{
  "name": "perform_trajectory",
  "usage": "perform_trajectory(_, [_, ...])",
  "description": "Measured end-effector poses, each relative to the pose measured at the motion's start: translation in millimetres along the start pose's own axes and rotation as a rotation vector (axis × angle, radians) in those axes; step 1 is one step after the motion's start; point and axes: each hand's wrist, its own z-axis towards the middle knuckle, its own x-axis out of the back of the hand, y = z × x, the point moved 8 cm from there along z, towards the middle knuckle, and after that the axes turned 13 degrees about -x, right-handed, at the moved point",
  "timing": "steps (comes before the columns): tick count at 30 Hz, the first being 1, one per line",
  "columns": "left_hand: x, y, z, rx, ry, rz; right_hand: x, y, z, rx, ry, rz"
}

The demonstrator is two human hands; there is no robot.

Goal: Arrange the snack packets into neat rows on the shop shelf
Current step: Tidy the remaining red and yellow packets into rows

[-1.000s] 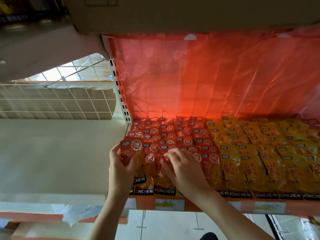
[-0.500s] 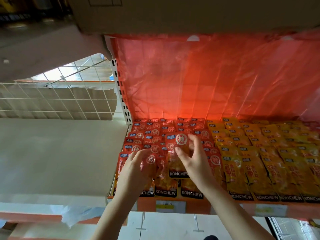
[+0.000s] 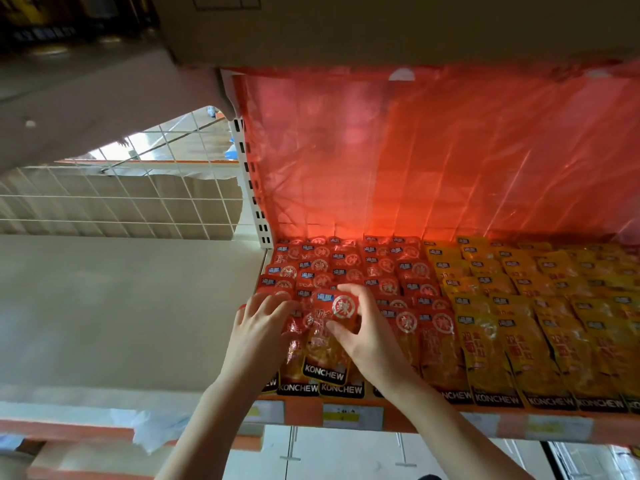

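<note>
Red KONCHEW snack packets (image 3: pixel 349 265) lie in overlapping rows on the left part of the orange shelf (image 3: pixel 301 412), with yellow packets (image 3: pixel 540 306) in rows to their right. My right hand (image 3: pixel 360 330) grips one red packet (image 3: pixel 329 327) by its top, thumb below and fingers over its upper edge, above the front rows. My left hand (image 3: pixel 258 327) lies with spread fingers on the leftmost front red packets, just left of the held one.
A red plastic sheet (image 3: pixel 433 150) lines the back of the shelf. A white slotted upright (image 3: pixel 251 188) and wire mesh (image 3: pixel 114 199) stand to the left. A shelf board (image 3: pixel 381 26) hangs overhead. Price labels (image 3: pixel 351 415) run along the shelf's front lip.
My right hand has carried the red packet left and slightly down toward the front-left rows. My left hand has slid up onto the leftmost packets.
</note>
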Motion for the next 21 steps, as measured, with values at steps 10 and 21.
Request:
perform_trajectory(10, [-3, -7, 19, -0.08, -0.029, -0.077, -27, -4, 2, 0.073, -0.083, -0.214])
perform_trajectory(21, [-17, -17, 41, -0.033, -0.105, -0.123, -22, -8, 7, 0.182, -0.043, -0.411])
